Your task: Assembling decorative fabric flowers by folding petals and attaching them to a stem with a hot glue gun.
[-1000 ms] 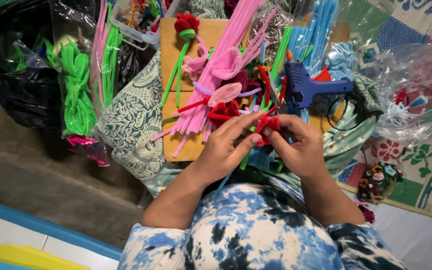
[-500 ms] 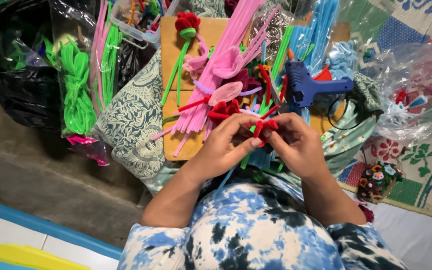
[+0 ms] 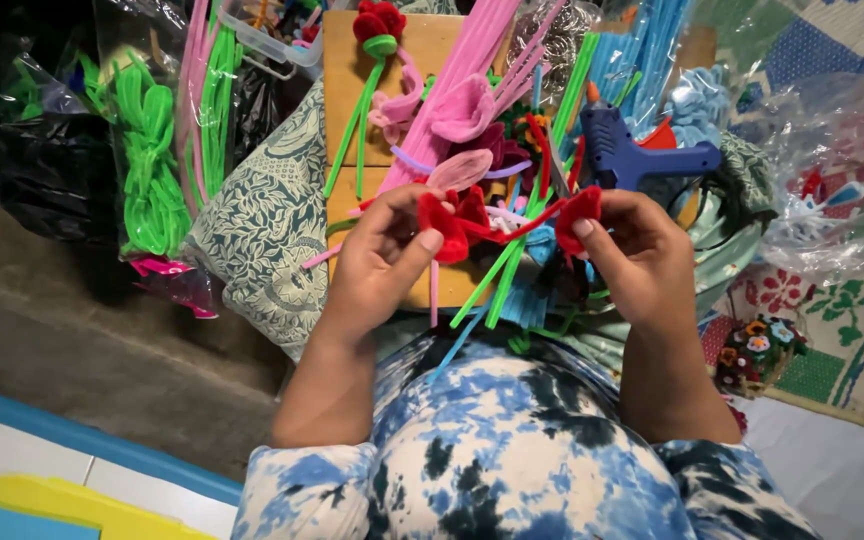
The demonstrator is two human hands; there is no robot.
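Nearest is the tie-dye shirt (image 3: 512, 450), forearms coming out of it. Left hand (image 3: 377, 265) is pinched shut on a looped red pipe cleaner (image 3: 449, 225), thumb pressing the fuzzy loop. Right hand (image 3: 637, 255) is closed on the other red loop (image 3: 580, 212), and a thin red strand runs between the two, held up just over the board (image 3: 432, 50). I'd say this stuff weighs nothing, soft fuzz over bendy wire, so it keeps whatever shape you give it but kinks easily. Best grabbed right at the loops, close to the bend. Beyond the hands sit pink petals (image 3: 462, 110) and green stems (image 3: 507, 270), a blue glue gun (image 3: 627, 150) on the right, and green bundles (image 3: 147, 160) in bags far left.
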